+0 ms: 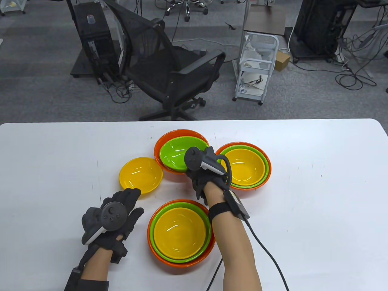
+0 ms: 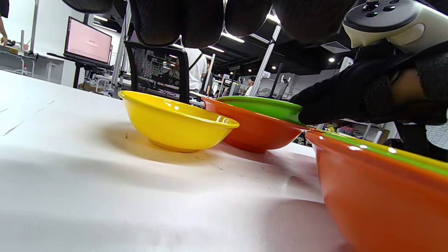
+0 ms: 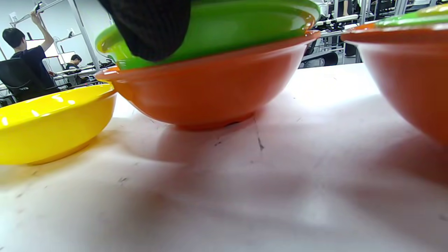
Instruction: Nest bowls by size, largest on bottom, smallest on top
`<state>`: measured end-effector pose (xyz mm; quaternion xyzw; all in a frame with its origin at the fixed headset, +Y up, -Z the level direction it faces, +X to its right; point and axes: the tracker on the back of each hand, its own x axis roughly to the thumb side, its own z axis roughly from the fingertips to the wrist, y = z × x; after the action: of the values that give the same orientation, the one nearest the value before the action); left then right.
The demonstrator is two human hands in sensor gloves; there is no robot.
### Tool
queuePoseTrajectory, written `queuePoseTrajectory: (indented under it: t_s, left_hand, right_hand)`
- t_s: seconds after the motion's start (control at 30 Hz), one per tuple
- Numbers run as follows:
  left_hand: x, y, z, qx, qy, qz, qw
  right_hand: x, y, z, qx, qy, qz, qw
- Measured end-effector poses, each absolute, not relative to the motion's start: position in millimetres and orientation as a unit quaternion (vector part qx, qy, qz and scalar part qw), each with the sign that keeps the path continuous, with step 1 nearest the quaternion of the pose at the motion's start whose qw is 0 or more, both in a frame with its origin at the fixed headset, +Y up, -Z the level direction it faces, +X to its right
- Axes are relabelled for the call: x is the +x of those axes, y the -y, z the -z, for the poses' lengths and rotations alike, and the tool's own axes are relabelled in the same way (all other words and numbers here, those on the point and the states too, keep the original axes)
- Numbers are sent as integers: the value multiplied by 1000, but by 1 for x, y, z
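Note:
An orange bowl [image 1: 165,142] stands at the back centre with a green bowl [image 1: 177,151] lying tilted inside it. My right hand [image 1: 195,171] grips the green bowl's near rim; a gloved finger [image 3: 154,28] lies on its side in the right wrist view, above the orange bowl [image 3: 210,87]. A loose yellow bowl [image 1: 141,175] stands to the left. My left hand [image 1: 133,200] is open with its fingers spread, its fingertips at the yellow bowl's near rim. The left wrist view shows the yellow bowl [image 2: 175,122], the orange bowl [image 2: 259,129] and the green bowl [image 2: 262,106].
Two nested stacks of orange, green and yellow bowls stand on the white table [image 1: 318,197]: one in front [image 1: 181,232] between my forearms, one at the right [image 1: 245,165] beside my right hand. A black office chair [image 1: 169,66] stands beyond the table's far edge.

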<state>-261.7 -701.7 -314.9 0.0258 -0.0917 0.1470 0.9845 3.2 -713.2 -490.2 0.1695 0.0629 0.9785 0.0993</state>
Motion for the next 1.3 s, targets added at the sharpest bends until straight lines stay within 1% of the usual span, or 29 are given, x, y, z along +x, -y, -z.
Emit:
queuePoseTrajectory:
  t_s: [0.13, 0.27, 0.53, 0.67, 0.93, 1.1, 1.17, 1.3]
  left_hand:
    - [-261, 704, 316, 15, 91, -142, 986]
    - [-259, 706, 318, 8, 91, -135, 987]
    - [-258, 712, 329, -16, 75, -111, 991]
    - [-258, 715, 342, -25, 63, -88, 994]
    - [-248, 723, 376, -87, 45, -29, 995]
    - [-237, 728, 396, -117, 41, 22, 992]
    - [-234, 732, 402, -138, 34, 26, 990]
    - [-233, 738, 411, -153, 28, 31, 987]
  right_hand:
    - [4, 713, 486, 181, -42, -977, 105]
    - [10, 710, 480, 188, -40, -976, 102]
    - [30, 699, 452, 221, -16, -969, 106]
    - [42, 695, 430, 243, -10, -964, 104]
    - [69, 690, 382, 269, 8, -955, 124]
    - [83, 695, 362, 266, 15, -952, 152]
    - [88, 699, 355, 264, 14, -951, 158]
    - [97, 704, 348, 261, 9, -953, 154]
